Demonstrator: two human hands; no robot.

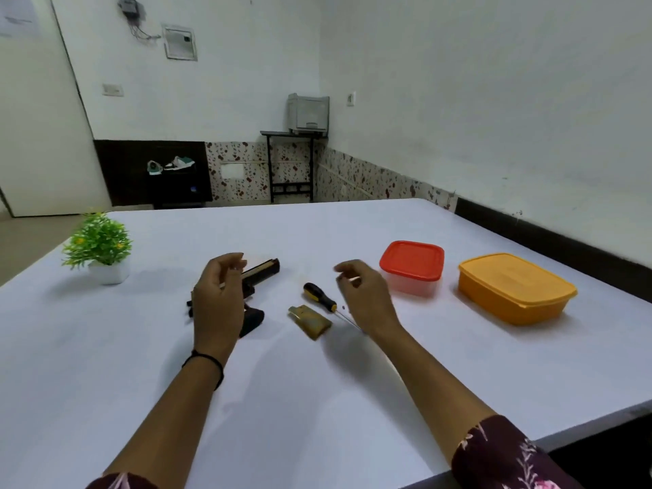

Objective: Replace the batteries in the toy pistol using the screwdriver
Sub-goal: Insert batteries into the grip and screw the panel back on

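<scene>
The black and gold toy pistol (263, 271) lies on the white table (317, 382), its grip (253, 321) pointing toward me. My left hand (218, 298) hovers over it with loosely curled fingers and covers its middle. The screwdriver (319, 296), black and yellow handled, lies to the right, and its shaft runs under my right wrist. An olive-gold battery cover (310, 321) lies beside it, with a tiny dark screw (344, 307) close by. My right hand (365, 294) is raised above the screwdriver, fingers curled, pinching a thin pale thing that I cannot identify.
A red-lidded box (412, 266) and a yellow lidded box (515, 287) stand at the right. A small green plant in a white pot (100, 248) stands at the far left. The table's near edge runs along the bottom right.
</scene>
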